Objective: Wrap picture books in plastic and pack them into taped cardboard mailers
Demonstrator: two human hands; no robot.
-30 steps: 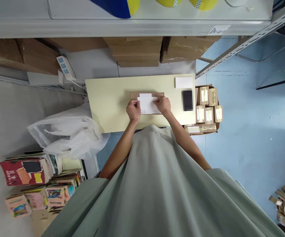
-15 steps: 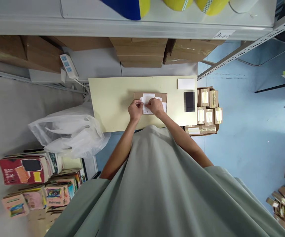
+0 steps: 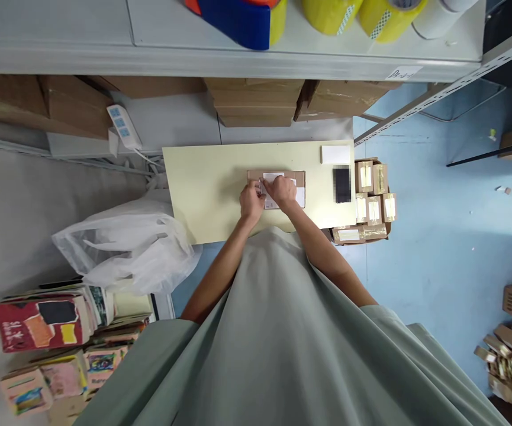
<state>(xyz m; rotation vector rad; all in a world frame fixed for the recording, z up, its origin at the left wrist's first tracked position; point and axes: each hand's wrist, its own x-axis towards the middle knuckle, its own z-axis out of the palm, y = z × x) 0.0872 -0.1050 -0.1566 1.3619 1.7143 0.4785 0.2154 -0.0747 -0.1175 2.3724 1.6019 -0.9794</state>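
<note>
A small brown cardboard box [image 3: 254,176] lies flat on the cream table in front of me. On its top is a white label [image 3: 300,194], which covers much of the lid and is partly hidden by my hands. My left hand [image 3: 252,202] is closed in a pinch at the label's left edge. My right hand [image 3: 282,190] rests over the middle of the label with curled fingers, its thumb and forefinger meeting the left fingertips. A pale sliver shows between the two sets of fingertips.
On the cream table [image 3: 202,177], a white stack of labels [image 3: 335,154] and a blurred dark rectangle [image 3: 341,184] lie right. Beside it stands a carton of small taped boxes [image 3: 373,208]. A shelf [image 3: 158,62] with tape rolls overhangs; a plastic bag [image 3: 135,248] hangs left.
My right hand has moved left across the label, from its right part to beside the left hand. The left hand has stayed at the label's left edge. The view has shifted slightly.
</note>
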